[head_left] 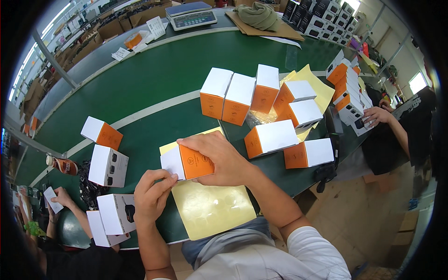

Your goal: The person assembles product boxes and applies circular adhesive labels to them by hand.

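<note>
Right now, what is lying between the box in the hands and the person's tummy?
In the head view, a yellow sticker sheet lies there on the green table, just below the orange-and-white box held by the left hand and right hand.

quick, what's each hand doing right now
Left hand: fingers pinched at the white end of the small box.
Right hand: closed over the top of the same box, holding it.

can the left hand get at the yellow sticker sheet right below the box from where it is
Probably yes. The left hand is pinching the end of the orange-and-white box, and the yellow sticker sheet lies bare just beside it, with nothing between them.
</note>
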{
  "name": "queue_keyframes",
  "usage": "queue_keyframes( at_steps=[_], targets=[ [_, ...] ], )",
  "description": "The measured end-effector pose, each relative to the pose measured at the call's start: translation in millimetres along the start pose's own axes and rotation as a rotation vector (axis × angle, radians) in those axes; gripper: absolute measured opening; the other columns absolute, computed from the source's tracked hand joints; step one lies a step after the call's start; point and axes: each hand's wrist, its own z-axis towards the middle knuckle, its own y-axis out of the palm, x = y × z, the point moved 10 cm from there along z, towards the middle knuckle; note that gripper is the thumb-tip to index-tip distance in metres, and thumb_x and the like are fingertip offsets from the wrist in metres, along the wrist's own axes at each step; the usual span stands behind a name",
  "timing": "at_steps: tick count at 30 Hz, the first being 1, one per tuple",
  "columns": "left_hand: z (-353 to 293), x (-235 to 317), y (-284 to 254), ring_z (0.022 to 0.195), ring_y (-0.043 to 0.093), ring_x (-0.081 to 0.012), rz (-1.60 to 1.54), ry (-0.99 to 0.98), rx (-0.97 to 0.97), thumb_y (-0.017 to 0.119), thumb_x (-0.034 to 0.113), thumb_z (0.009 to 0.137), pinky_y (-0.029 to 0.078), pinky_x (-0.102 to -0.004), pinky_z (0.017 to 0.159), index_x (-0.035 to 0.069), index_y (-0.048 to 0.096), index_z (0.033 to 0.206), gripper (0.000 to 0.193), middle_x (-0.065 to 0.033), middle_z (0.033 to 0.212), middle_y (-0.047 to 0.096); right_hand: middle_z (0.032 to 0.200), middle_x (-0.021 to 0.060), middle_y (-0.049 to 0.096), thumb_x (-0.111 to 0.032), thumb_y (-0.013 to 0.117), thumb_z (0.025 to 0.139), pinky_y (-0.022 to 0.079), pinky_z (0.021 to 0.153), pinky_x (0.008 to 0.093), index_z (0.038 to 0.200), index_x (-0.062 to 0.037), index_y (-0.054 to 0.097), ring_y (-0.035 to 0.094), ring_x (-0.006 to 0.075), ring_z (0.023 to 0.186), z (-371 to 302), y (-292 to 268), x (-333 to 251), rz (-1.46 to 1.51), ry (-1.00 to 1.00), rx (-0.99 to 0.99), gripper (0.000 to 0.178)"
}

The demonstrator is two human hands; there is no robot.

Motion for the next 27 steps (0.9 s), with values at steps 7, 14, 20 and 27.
queue_keyframes(
  at_steps=[7,14,20,27],
  targets=[
    [4,2,-1,0.081,0.058,-0.027,0.019,-0.011,-0.038,0.071,-0.005,0.075,0.047,-0.035,0.069,0.003,0.065,0.089,0.017,-0.0081,0.089,0.061,0.129,0.0101,0.061,-0.013,0.08,0.065,0.036,0.103,0.0414,0.139,-0.0116,0.051,0.055,0.0287,0.119,1,1,-7,0.003,-0.046,-0.012,0.08],
    [3,2,11,0.086,0.053,-0.0307,0.012,-0.067,-0.144,0.064,-0.004,0.079,0.044,-0.0379,0.078,0.005,0.056,0.093,0.018,-0.0106,0.094,0.057,0.128,0.0092,0.061,-0.012,0.08,0.063,0.036,0.1,0.0407,0.137,-0.0123,0.053,0.056,0.0295,0.113,1,2,-11,-0.011,-0.054,-0.024,0.079],
    [0,-4,13,0.088,0.054,-0.0314,-0.02,-0.102,-0.141,0.063,-0.006,0.081,0.044,-0.0382,0.079,0.004,0.055,0.095,0.019,-0.0113,0.095,0.056,0.129,0.0092,0.061,-0.013,0.081,0.063,0.036,0.102,0.0409,0.138,-0.0121,0.052,0.056,0.0284,0.117,1,2,-8,-0.019,-0.044,-0.014,0.081],
    [3,-4,0,0.078,0.061,-0.0258,-0.017,0.008,0.011,0.07,-0.009,0.075,0.049,-0.0329,0.065,0.003,0.069,0.096,0.024,-0.0089,0.089,0.063,0.13,0.0097,0.06,-0.014,0.082,0.063,0.034,0.104,0.0414,0.141,-0.0113,0.05,0.055,0.0267,0.121,0,-2,1,-0.029,0.008,-0.018,0.084]
  ],
)
